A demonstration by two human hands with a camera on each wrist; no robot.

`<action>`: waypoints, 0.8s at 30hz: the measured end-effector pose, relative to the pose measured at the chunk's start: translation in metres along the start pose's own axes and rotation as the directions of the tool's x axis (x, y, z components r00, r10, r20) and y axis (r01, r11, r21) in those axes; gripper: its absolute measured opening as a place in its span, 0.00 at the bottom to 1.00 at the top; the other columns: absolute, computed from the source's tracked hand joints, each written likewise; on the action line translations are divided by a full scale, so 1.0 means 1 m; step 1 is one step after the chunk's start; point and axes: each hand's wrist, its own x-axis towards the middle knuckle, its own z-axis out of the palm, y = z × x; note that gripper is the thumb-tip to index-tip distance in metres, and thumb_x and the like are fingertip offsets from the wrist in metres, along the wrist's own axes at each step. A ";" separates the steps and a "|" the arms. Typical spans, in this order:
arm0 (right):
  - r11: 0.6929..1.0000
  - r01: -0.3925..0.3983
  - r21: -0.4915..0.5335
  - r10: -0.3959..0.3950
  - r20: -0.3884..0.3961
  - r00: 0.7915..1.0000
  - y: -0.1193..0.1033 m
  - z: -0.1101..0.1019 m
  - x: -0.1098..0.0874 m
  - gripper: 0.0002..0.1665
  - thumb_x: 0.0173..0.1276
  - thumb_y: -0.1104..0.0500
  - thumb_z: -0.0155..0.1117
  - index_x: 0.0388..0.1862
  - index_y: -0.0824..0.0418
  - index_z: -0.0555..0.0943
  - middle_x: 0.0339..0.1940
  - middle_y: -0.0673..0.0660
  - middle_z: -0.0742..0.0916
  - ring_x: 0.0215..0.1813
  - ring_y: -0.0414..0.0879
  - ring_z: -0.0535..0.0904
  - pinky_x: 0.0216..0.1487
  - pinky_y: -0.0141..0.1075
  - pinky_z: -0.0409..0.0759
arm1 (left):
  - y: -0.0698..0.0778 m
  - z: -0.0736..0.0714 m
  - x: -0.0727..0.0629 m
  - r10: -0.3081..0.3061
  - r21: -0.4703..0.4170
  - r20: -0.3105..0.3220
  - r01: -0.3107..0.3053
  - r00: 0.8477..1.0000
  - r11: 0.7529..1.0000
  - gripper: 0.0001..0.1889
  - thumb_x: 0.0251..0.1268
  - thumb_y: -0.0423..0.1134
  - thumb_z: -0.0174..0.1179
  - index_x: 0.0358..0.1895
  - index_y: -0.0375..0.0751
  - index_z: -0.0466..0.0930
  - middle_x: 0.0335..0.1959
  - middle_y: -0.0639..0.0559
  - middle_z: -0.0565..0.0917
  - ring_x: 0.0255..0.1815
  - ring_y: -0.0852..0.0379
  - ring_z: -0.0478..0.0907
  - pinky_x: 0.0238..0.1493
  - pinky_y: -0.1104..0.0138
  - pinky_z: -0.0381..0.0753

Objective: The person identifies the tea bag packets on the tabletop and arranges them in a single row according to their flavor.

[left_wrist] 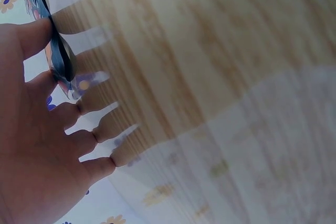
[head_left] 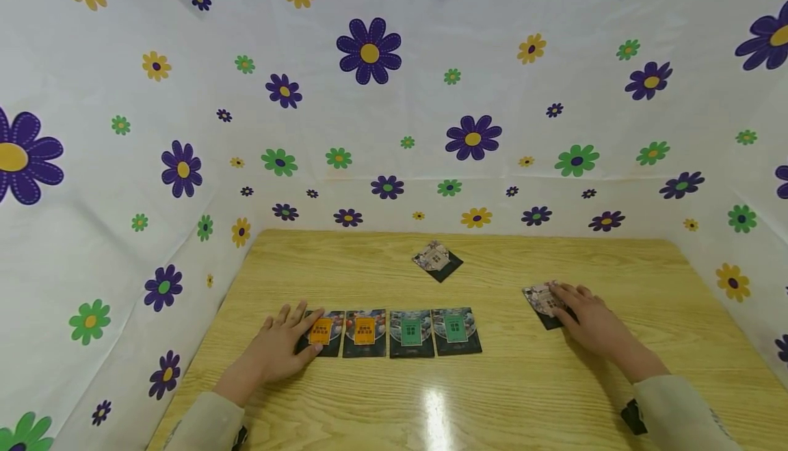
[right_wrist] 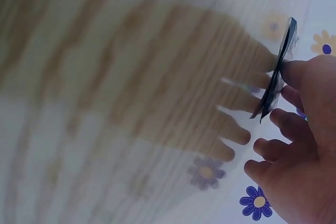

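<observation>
Near the middle of the table lies a row of small dark packets: two with orange labels, including one orange-labelled packet (head_left: 364, 332), and two with green labels, including one green-labelled packet (head_left: 457, 331). My left hand (head_left: 278, 343) has its fingers spread, with thumb and forefinger touching the leftmost orange-labelled packet (head_left: 328, 328). Further right, my right hand (head_left: 594, 324) holds a beige-labelled packet (head_left: 540, 300) between thumb and forefinger, low at the tabletop. In the right wrist view that packet (right_wrist: 278, 74) appears edge-on against the fingertips.
Another beige-labelled packet (head_left: 438, 260) lies turned cornerwise toward the back of the wooden table (head_left: 332, 259). White cloth (head_left: 418, 102) with printed flowers surrounds the back and sides. A dark object (head_left: 633, 418) shows partly beside the right sleeve.
</observation>
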 end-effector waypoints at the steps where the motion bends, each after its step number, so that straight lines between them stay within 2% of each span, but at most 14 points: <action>1: 1.000 0.003 0.000 -0.003 0.000 1.000 0.000 0.000 0.000 0.31 0.83 0.57 0.60 0.77 0.73 0.70 0.73 0.80 0.74 0.72 0.87 0.64 0.67 0.79 0.64 | 0.000 0.000 0.000 -0.001 -0.001 0.000 0.001 1.000 1.000 0.38 0.81 0.62 0.51 0.85 0.50 0.58 0.86 0.31 0.53 0.84 0.20 0.46 0.76 0.23 0.48; 8: 1.000 0.015 0.011 -0.015 0.000 1.000 0.000 0.003 0.000 0.32 0.83 0.55 0.59 0.77 0.72 0.71 0.73 0.80 0.74 0.72 0.87 0.65 0.67 0.79 0.65 | 0.000 0.001 0.000 -0.003 0.003 -0.010 0.003 1.000 1.000 0.38 0.81 0.63 0.51 0.85 0.51 0.59 0.86 0.32 0.53 0.84 0.21 0.47 0.76 0.23 0.49; 18: 0.998 -0.023 0.057 0.022 0.024 0.999 -0.002 0.008 -0.001 0.35 0.83 0.48 0.60 0.77 0.69 0.71 0.74 0.77 0.75 0.76 0.84 0.62 0.72 0.78 0.59 | -0.001 0.002 0.000 -0.004 0.004 -0.016 0.005 1.000 1.000 0.38 0.81 0.63 0.51 0.85 0.50 0.59 0.86 0.31 0.54 0.84 0.21 0.47 0.76 0.23 0.49; 24: 0.998 -0.018 0.065 0.017 0.011 1.000 -0.009 0.007 0.000 0.34 0.81 0.50 0.62 0.76 0.70 0.73 0.74 0.77 0.75 0.76 0.83 0.62 0.72 0.77 0.60 | -0.001 0.002 -0.001 -0.001 0.006 -0.023 0.002 1.000 1.000 0.38 0.81 0.62 0.51 0.85 0.50 0.59 0.85 0.31 0.54 0.84 0.20 0.47 0.75 0.23 0.50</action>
